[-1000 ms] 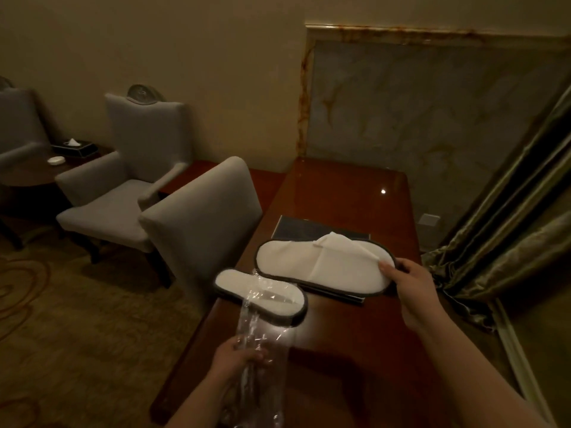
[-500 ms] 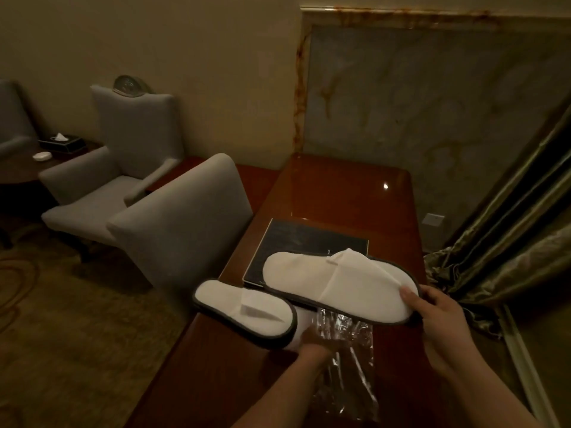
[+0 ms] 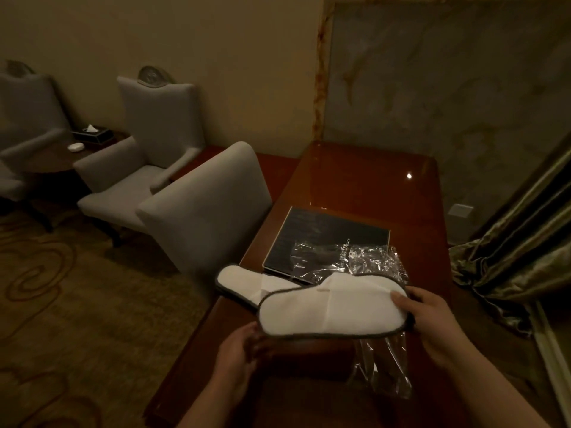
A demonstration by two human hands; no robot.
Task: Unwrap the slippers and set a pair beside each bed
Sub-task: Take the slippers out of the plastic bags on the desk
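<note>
A white slipper with a dark rim (image 3: 330,310) is held flat above the wooden desk (image 3: 364,186). My right hand (image 3: 429,319) pinches its right end and my left hand (image 3: 238,353) holds its left end from below. A second white slipper (image 3: 244,281) lies on the desk just behind, partly covered by the first. A crumpled clear plastic wrapper (image 3: 364,257) lies on the desk behind the slippers, and more clear plastic (image 3: 386,369) shows below the held slipper.
A black folder (image 3: 318,236) lies on the desk under the wrapper. A grey chair (image 3: 207,205) stands at the desk's left side, with a grey armchair (image 3: 142,156) and a side table (image 3: 55,156) beyond. Curtains (image 3: 519,251) hang on the right.
My left hand let go of the plastic wrapper, which now lies on the desk, and took the left end of the slipper. The held slipper moved nearer to me, over the second slipper.
</note>
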